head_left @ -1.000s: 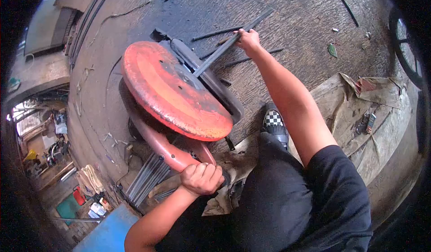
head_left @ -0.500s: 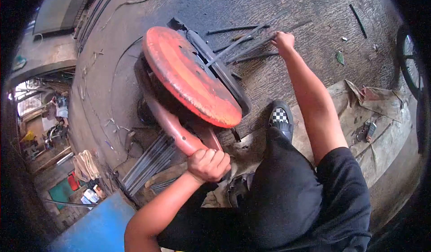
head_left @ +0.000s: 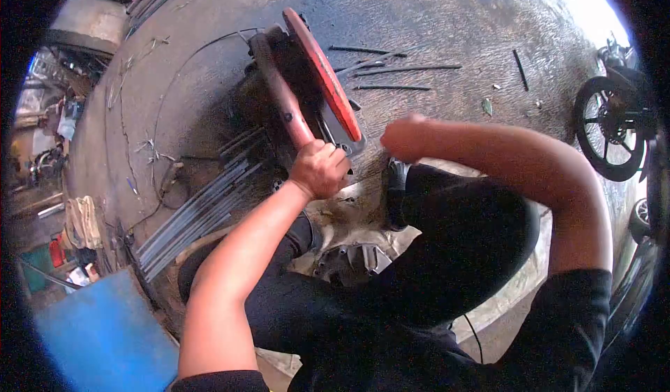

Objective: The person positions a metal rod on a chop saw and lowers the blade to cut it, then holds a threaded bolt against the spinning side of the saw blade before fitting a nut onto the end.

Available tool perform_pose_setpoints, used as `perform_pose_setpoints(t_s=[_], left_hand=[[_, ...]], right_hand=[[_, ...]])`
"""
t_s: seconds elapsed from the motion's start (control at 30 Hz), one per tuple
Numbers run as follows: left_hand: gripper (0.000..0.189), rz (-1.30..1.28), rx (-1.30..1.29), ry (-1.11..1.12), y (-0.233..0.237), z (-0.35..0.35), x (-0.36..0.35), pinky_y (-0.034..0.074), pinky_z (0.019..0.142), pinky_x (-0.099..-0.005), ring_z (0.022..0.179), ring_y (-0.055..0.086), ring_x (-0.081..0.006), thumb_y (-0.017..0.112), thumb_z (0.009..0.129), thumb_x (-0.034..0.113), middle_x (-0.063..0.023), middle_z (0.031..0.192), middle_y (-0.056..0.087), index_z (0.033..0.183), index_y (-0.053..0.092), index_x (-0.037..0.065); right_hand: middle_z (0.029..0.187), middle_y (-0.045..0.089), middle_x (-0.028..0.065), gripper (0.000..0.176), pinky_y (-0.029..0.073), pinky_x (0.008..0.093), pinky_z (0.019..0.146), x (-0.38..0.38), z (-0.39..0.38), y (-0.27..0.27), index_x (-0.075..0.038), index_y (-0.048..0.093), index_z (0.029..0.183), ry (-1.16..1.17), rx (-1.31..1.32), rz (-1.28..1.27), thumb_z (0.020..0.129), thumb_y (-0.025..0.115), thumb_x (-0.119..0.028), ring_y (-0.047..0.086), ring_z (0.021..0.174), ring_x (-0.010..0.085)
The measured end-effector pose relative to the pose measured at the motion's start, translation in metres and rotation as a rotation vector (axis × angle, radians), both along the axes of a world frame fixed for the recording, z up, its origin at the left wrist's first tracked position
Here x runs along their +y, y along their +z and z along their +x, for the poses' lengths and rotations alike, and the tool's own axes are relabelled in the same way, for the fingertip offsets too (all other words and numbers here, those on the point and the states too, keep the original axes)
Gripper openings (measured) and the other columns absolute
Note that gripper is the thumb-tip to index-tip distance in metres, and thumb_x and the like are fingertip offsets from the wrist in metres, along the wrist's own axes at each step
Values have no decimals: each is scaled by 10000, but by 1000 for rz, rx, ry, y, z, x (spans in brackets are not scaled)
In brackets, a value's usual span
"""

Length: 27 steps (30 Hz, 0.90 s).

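Observation:
A chop saw with a red guard [head_left: 322, 78] stands on the floor in front of me, tilted in view. My left hand [head_left: 321, 170] is wrapped round its red handle [head_left: 287, 106]. To the right of the saw, my right hand [head_left: 405, 138] is raised over my knee near the guard's lower end. It is smeared by motion, and its fingers and anything in them cannot be made out. Several dark rods [head_left: 408, 67] lie on the floor beyond the saw.
A bundle of grey metal rods [head_left: 202, 207] lies left of the saw. At the lower left is a blue panel [head_left: 108, 329]. A motorcycle wheel [head_left: 611, 128] stands at the far right. A metal part [head_left: 352, 261] lies between my legs.
My right hand has let go of the long rod and come back toward my body. The saw's guard appears more edge-on, and my view has turned, bringing the motorcycle in at right.

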<state>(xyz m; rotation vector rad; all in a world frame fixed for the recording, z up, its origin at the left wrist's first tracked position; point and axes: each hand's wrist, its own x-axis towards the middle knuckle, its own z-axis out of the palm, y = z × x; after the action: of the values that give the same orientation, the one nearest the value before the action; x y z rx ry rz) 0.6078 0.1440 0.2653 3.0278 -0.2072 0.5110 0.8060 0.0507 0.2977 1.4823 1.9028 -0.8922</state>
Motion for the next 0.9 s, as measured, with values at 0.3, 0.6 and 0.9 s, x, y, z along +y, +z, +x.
perform_pose_setpoints(t_s=[0.3,0.6,0.9], left_hand=[[152,18,-53,-30,-4,-5,2,395,671,-351,672,531,-184,604,622,272,-7,671,506,656,528,145],[162,-13,-59,-24,-6,-5,3,395,663,-328,632,533,-172,611,568,274,8,649,496,640,533,151],[140,-26,-76,-16,-8,-4,1,379,630,-330,600,500,-165,588,629,273,8,629,467,613,509,158]], right_hand=[[1196,579,52,379,466,334,874,-41,-155,-146,-111,614,1140,-902,56,-3,863,532,-358,564,1081,202],[1017,617,221,496,454,408,841,-13,-183,-259,-38,528,1125,-1761,803,636,792,606,-397,595,980,345],[929,623,276,482,475,438,764,-19,-169,-326,41,549,998,-1867,622,727,799,615,-393,611,912,401]])
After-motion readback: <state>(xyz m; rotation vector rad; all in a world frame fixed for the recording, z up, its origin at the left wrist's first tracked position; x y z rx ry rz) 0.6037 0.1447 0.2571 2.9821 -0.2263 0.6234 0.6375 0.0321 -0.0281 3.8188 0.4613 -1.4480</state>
